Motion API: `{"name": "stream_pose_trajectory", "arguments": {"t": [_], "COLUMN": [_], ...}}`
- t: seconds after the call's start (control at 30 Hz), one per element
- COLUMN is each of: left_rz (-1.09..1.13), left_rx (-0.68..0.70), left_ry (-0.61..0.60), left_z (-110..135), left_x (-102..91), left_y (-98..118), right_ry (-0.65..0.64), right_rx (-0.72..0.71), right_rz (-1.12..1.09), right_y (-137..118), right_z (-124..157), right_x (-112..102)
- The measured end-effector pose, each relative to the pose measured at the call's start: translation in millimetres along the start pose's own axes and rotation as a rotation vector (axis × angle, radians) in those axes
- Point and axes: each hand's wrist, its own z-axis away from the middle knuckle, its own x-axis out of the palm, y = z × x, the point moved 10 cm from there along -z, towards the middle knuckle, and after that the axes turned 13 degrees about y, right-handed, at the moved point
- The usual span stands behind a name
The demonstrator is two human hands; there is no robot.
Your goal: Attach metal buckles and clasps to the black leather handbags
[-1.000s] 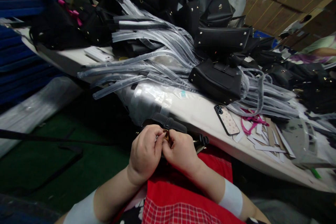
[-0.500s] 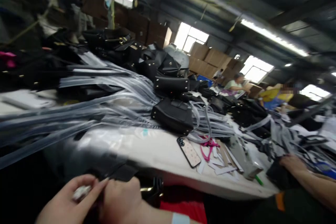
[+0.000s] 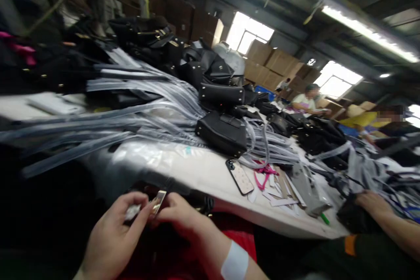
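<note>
My left hand (image 3: 116,227) is closed, with thumb and fingertips pinched at a small shiny gold metal plate (image 3: 159,201). A crumpled whitish wad (image 3: 132,213) sits inside its curled fingers. My right hand (image 3: 183,216), a pale patch (image 3: 235,260) on its wrist, is closed just right of the plate, on a black handbag (image 3: 179,187) below the table edge. Its fingertips are partly hidden, and most of that bag is dark or behind my hands.
On the white table (image 3: 197,168) lie a finished-looking black handbag (image 3: 221,133), plastic-wrapped straps (image 3: 157,118), a phone (image 3: 239,177), pink scissors (image 3: 264,173) and paper strips (image 3: 284,201). At right, a co-worker's hand (image 3: 372,203) rests on a black item. Red material (image 3: 241,240) hangs below.
My hands have moved up and right in the picture and slightly apart, and the gold plate now shows between them. The camera view has shifted a little.
</note>
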Motion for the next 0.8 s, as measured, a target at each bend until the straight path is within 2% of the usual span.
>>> {"name": "stream_pose_trajectory", "arguments": {"t": [0.07,0.13,0.23,0.37,0.47,0.53,0.63,0.7,0.8], "left_rz": [0.034,0.03,-0.019,-0.089,-0.062,0.069,0.274,0.258,0.055], "left_rx": [-0.011,0.003,0.151,0.447,0.552,0.462,0.136,-0.007,-0.039], "left_ry": [0.018,0.061,0.115,0.15,0.206,0.203,0.236,0.258,0.239], "left_z": [-6.5,-13.2,-14.6,-0.1,8.9,5.2,-13.0,-25.5,-41.7], "left_x": [-4.9,-11.5,-19.6,-24.6,-36.2,-45.2,-57.9,-60.8,-58.1], "left_y": [5.4,8.9,24.5,60.0,79.4,78.4,50.0,29.0,9.0], "right_ry": [-0.003,-0.006,0.019,0.228,0.403,0.474,0.488,0.489,0.461], "right_rx": [0.059,0.066,0.088,0.138,0.166,0.169,0.151,0.143,0.153], "right_rz": [-0.226,-0.317,-0.395,-0.407,-0.416,-0.44,-0.46,-0.469,-0.461], "right_y": [-3.3,-6.1,-4.6,8.4,17.7,19.9,16.8,14.6,14.2], "right_z": [4.6,7.2,7.5,-2.3,-8.4,-9.5,-8.3,-5.7,-1.9], "right_x": [-3.0,-2.8,-1.3,-14.7,-31.1,-40.3,-46.8,-48.1,-43.3]}}
